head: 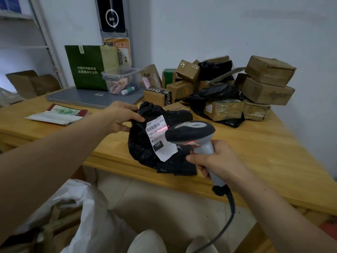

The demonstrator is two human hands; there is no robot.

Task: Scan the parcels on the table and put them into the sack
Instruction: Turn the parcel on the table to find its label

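Where the scanner [191, 131] overlaps the parcel [140, 150], the label [156, 133] is partly hidden

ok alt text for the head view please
A person's right hand holds a barcode scanner over the white label of a black plastic parcel on a wooden table, while the left hand grips the parcel's far end. Boxes and black bags are piled behind; a white sack sits below.
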